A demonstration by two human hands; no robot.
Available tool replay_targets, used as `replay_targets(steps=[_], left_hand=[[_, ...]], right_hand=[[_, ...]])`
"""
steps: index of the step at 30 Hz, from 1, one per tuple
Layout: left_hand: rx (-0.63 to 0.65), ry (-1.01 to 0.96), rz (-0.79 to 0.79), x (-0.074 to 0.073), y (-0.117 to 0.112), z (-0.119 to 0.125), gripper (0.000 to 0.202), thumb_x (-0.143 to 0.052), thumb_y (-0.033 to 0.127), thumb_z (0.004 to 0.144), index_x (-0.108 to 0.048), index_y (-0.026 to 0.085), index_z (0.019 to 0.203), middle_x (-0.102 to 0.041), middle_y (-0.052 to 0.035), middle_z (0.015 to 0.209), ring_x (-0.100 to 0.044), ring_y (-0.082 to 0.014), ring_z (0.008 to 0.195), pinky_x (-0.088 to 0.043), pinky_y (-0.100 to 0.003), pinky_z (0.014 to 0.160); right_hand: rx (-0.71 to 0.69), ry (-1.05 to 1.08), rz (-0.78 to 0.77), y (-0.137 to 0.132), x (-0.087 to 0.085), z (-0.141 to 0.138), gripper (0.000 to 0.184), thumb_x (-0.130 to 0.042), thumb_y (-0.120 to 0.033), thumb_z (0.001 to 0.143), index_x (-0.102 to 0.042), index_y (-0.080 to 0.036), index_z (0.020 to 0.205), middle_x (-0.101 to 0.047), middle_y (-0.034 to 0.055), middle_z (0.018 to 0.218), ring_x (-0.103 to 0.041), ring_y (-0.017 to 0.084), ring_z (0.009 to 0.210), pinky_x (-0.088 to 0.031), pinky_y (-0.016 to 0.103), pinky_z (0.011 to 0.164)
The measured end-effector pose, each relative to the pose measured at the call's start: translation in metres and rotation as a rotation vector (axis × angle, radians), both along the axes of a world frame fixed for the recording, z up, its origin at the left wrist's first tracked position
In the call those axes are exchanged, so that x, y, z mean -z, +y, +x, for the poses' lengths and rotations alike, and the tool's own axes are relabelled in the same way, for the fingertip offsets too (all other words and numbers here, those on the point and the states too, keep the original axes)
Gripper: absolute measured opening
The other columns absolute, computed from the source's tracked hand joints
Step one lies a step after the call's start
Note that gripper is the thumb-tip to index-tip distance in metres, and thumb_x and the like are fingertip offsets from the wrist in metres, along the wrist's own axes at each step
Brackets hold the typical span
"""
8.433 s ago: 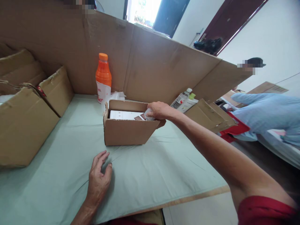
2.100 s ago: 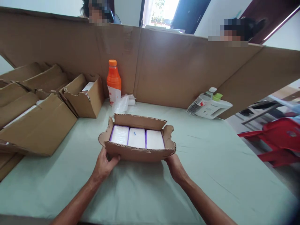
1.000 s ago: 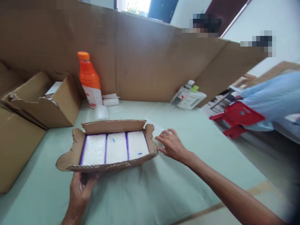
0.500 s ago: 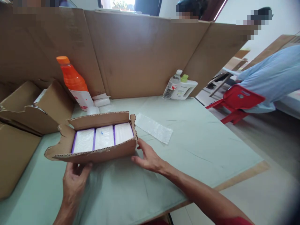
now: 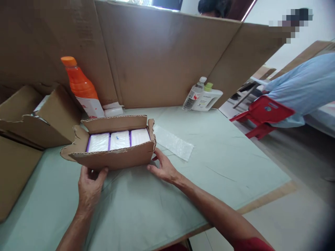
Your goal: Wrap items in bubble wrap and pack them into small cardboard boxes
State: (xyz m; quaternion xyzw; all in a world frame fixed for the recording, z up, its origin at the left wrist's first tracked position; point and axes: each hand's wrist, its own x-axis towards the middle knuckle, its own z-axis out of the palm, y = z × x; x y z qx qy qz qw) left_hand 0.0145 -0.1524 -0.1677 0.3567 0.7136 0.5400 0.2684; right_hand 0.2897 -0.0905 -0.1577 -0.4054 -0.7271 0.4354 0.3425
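On the green counter [image 5: 214, 160], I'm steadying the shallow brown cardboard box [image 5: 115, 159], left hand [image 5: 90, 183] and right hand [image 5: 163, 169] pressing half-open fingers against it.

The head camera looked forward and down, close over the cardboard box [image 5: 112, 158], facing the cardboard wall [image 5: 162, 59] behind it.

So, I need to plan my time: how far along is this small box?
Done: three white packs sit in the small box side by side. In hand: the left hand and right hand touch its front lower edge. Left: its flaps stand open, and a clear plastic sheet lies beside it.
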Motion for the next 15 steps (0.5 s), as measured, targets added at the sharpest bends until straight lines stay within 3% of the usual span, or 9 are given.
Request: replay_targets(steps=[4,8,12,15], left_hand=[[0.029,-0.122,0.055,0.0,-0.006,-0.002,0.06,-0.081,0.039,0.062,-0.06,0.02,0.115,-0.066,-0.0055,0.104,-0.063,-0.0222,0.101,-0.05,-0.038,0.097],[0.003,-0.259,0.047,0.007,-0.048,0.001,0.08,-0.082,0.033,0.066,-0.049,0.025,0.138,-0.06,-0.0112,0.132,-0.061,-0.0266,0.122,-0.044,-0.049,0.111],[0.014,-0.245,-0.049,0.022,-0.102,0.01,0.065,-0.079,0.042,0.073,-0.057,0.021,0.13,-0.065,-0.0141,0.13,-0.064,-0.0302,0.119,-0.046,-0.054,0.11],[0.084,-0.236,-0.141,0.031,-0.122,0.016,0.06,-0.076,0.051,0.072,-0.064,0.018,0.121,-0.068,-0.0144,0.127,-0.067,-0.0304,0.115,-0.05,-0.05,0.107]], right_hand=[[0.046,-0.178,0.19,-0.002,0.001,0.027,0.068,-0.063,-0.036,0.085,-0.044,-0.022,0.149,-0.049,0.0144,0.152,-0.052,0.032,0.133,-0.048,0.051,0.103],[0.205,-0.58,0.448,-0.007,-0.001,0.086,0.056,-0.055,-0.013,0.082,-0.057,-0.021,0.138,-0.051,0.0143,0.151,-0.047,0.031,0.138,-0.04,0.053,0.11],[0.23,-0.952,0.465,-0.007,0.004,0.128,0.054,-0.051,0.0,0.075,-0.066,-0.015,0.125,-0.06,0.0169,0.142,-0.05,0.035,0.134,-0.043,0.05,0.101],[0.263,-0.95,0.495,-0.004,0.005,0.13,0.038,-0.049,-0.002,0.085,-0.073,-0.018,0.109,-0.073,0.0115,0.12,-0.057,0.031,0.126,-0.042,0.047,0.099]])
